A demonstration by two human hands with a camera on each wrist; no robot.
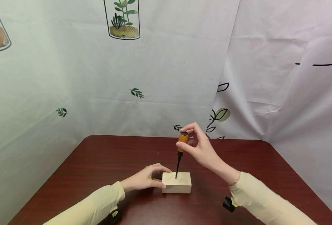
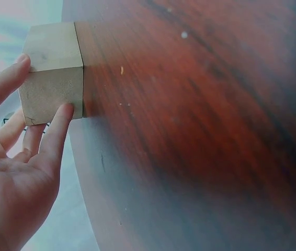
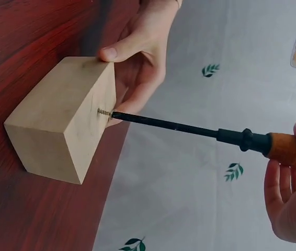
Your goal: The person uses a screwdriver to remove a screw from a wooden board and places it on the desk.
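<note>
A pale wooden block (image 1: 177, 188) lies on the dark red table, and a screw (image 3: 104, 112) stands partly sunk in its top face. My left hand (image 1: 144, 178) grips the block's left end, thumb on the near side and fingers on the far side. In the left wrist view one fingertip also touches the end face. Above the block my right hand (image 1: 199, 145) holds a screwdriver (image 1: 183, 137) by its orange handle, thumb and fingers around it. The black shaft (image 3: 163, 124) points down, slightly tilted, with its tip at the screw head.
The wooden table (image 1: 112, 156) has rounded far corners. Behind it hangs a pale cloth (image 1: 160, 68) printed with leaves and plant jars. A black wrist device (image 1: 229, 204) sits below the right sleeve (image 1: 255, 190); another shows under the left sleeve (image 1: 98, 200).
</note>
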